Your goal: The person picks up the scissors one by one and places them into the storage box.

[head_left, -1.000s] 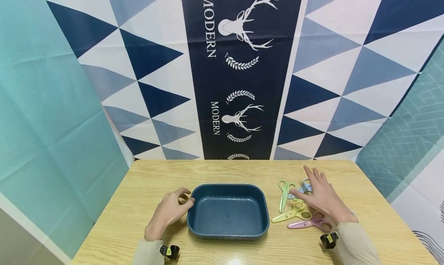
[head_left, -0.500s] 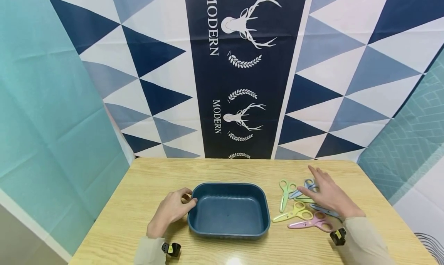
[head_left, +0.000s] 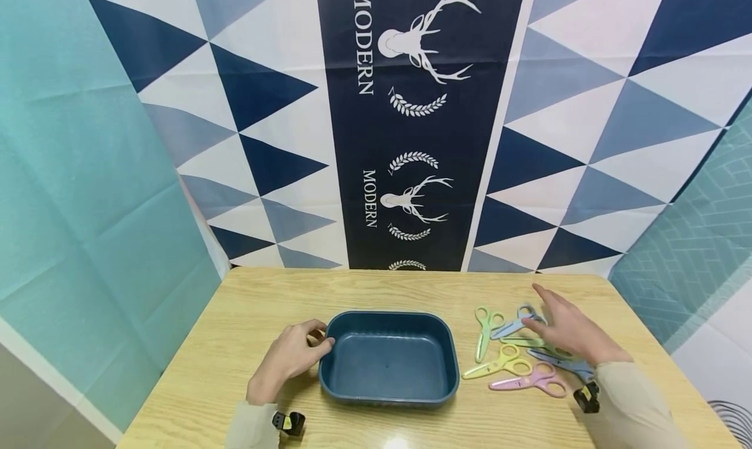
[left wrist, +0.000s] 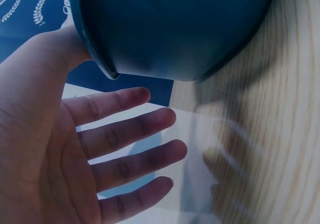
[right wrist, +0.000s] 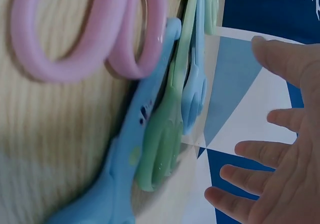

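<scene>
A dark blue rectangular tub (head_left: 388, 369) stands mid-table in the head view. At its left side is my left hand (head_left: 289, 357), thumb over the rim; in the left wrist view the four fingers extend loosely, apart from the tub's outer wall. My right hand (head_left: 578, 335) hovers with spread fingers above scissors at the right, holding nothing. These are upright green scissors (head_left: 482, 337), blue scissors (head_left: 517, 324), yellow scissors (head_left: 499, 364), pink scissors (head_left: 533, 380), another green pair (right wrist: 160, 151) and another blue pair (right wrist: 125, 154), both partly hidden by the hand and arm in the head view.
The wooden table (head_left: 282, 289) ends at a patterned backdrop (head_left: 405, 123) with deer heads and triangles. Teal cloth (head_left: 100, 207) hangs on the left, and another panel (head_left: 699, 253) rises on the right. Black cameras are strapped to both wrists.
My right hand has shifted rightward from over the scissors, uncovering more of the blue and green pairs. The left hand stays at the tub's left side, and the scissors appear to lie as before.
</scene>
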A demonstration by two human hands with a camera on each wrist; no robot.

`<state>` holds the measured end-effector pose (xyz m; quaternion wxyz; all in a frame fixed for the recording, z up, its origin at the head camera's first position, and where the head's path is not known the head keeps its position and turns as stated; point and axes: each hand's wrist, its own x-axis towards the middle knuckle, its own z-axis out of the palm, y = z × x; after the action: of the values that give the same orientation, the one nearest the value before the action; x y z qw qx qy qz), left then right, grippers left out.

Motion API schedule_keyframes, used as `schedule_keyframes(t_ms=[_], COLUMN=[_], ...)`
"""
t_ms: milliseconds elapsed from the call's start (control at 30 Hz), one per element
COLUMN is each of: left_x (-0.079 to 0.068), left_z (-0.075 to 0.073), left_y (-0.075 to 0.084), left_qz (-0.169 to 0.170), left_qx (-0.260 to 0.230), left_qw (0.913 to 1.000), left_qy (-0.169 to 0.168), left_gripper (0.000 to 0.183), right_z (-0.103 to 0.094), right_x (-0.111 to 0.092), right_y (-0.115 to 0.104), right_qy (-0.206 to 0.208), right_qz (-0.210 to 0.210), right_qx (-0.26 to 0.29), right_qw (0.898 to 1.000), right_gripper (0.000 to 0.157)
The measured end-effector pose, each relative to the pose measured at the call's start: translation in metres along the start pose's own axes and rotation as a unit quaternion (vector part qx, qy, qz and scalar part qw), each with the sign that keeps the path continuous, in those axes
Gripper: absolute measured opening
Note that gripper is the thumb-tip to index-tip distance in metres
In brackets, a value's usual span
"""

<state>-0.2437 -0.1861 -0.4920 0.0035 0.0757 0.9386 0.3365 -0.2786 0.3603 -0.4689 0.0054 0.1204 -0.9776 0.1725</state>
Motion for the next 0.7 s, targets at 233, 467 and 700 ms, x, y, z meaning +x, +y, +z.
schedule_keyframes(t_ms=[233,467,700], left_x=[-0.003,-0.003,0.000], left_z=[-0.002,-0.002,0.001], left_y=[0.000,-0.003,-0.004], left_qz=[0.023,0.044,0.059], left_qx=[-0.005,-0.003,-0.012], left_qw=[0.9997,0.9990,0.9981], left_qy=[-0.006,-0.002,-0.009], left_gripper=[0.027,0.026,0.025], right_z=[-0.003,-0.001,0.001], right_x=[0.005,0.011,0.013], right_y=[0.004,0.011,0.019], right_qy=[-0.002,0.002,0.012], right_qz=[-0.012,-0.036,-0.037], right_qx=[-0.020,-0.019,-0.011], right_qw=[1.000,0.999,0.999], right_gripper=[0.077,0.064,0.053])
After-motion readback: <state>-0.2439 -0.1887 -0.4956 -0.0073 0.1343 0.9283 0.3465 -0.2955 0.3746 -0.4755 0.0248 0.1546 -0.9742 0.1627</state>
